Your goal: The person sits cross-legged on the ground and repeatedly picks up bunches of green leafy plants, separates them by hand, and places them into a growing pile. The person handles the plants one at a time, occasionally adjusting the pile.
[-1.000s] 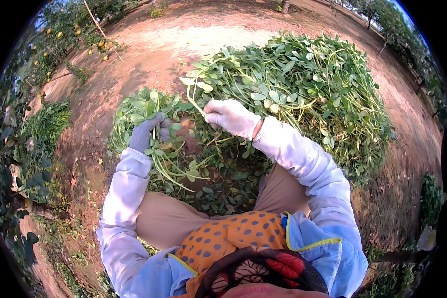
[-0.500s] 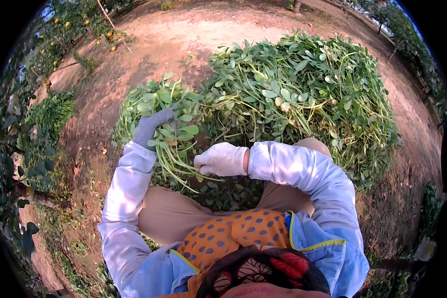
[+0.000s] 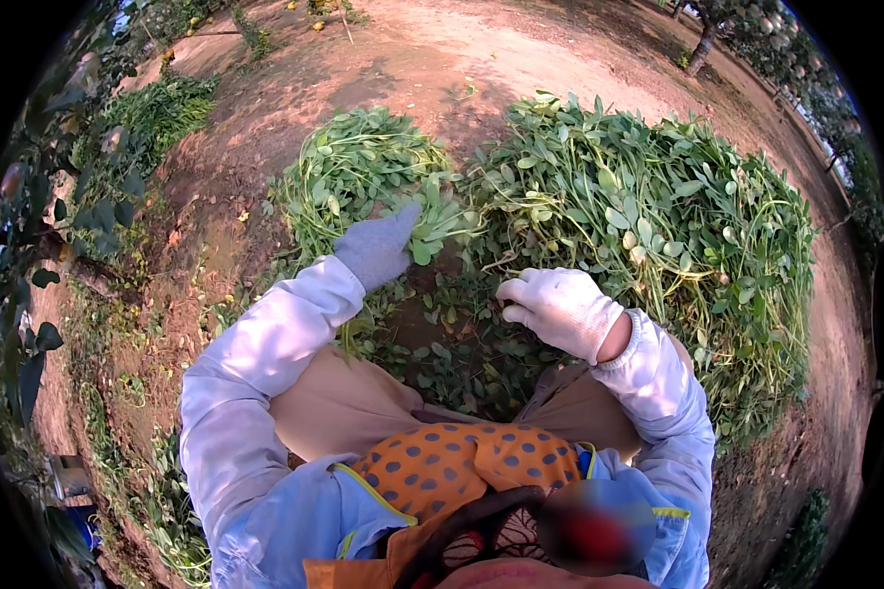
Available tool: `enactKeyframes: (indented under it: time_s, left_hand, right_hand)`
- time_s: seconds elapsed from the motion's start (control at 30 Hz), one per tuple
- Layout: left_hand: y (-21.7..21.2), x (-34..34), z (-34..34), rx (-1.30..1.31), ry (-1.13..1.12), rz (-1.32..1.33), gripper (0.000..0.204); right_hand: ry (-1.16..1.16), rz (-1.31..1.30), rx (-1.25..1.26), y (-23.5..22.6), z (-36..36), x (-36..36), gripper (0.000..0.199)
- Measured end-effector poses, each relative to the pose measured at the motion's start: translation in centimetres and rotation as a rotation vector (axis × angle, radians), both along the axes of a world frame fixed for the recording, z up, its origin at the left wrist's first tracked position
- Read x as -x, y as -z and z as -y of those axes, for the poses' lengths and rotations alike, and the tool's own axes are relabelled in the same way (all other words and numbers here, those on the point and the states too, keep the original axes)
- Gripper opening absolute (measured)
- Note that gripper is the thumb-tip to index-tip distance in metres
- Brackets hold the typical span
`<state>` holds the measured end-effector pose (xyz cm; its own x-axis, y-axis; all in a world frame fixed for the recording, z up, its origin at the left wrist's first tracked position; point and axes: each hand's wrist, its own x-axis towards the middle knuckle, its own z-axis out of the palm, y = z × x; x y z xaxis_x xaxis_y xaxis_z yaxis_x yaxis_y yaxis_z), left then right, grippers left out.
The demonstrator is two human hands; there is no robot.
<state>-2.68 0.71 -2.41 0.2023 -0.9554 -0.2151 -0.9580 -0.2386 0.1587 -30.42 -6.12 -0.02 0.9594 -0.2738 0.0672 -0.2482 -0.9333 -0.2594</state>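
My left hand, in a grey glove, is closed at the near right edge of a small heap of leafy green plants. Broad-leaved green stems stick out past its fingers; the underside of the grip is hidden. To the right, in a white knit glove, my right hand hovers over the gap between my knees. Its fingers are curled to a pinch, and whatever may be between them is too small to make out. Beyond this hand rises a larger heap of cut leafy plants with pale tangled stems.
Loose leaves litter the dark soil between my bent legs. Reddish bare ground stretches beyond the heaps. Branches with dark leaves hang at the left, and a tree trunk stands far right.
My left hand has moved right, and the long stems that hung below it no longer show there. The right hand has drawn away to the right, off those stems. The view has shifted too.
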Motion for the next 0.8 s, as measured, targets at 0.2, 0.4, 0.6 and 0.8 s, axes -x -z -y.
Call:
enactKeyframes:
  time_s: [0.2,0.4,0.6,0.8]
  left_hand:
    - [-7.6,-6.9,0.5,0.976,-0.042,-0.596,0.065]
    - [-9.4,-16.5,2.9,1.104,-0.255,-1.113,0.030]
    - [13.9,-36.4,6.4,0.893,-0.713,-0.876,0.049]
    - [24.9,-31.1,5.4,0.342,-0.941,-0.335,0.084]
  right_hand:
    - [0.063,0.167,0.000,-2.3,1.2,1.1,0.030]
    - [0.163,0.059,-0.050,-1.4,2.6,1.3,0.032]
    - [0.205,-0.075,-0.026,-1.3,3.1,0.1,0.030]
    - [0.185,-0.117,-0.071,-0.3,3.3,-0.6,0.027]
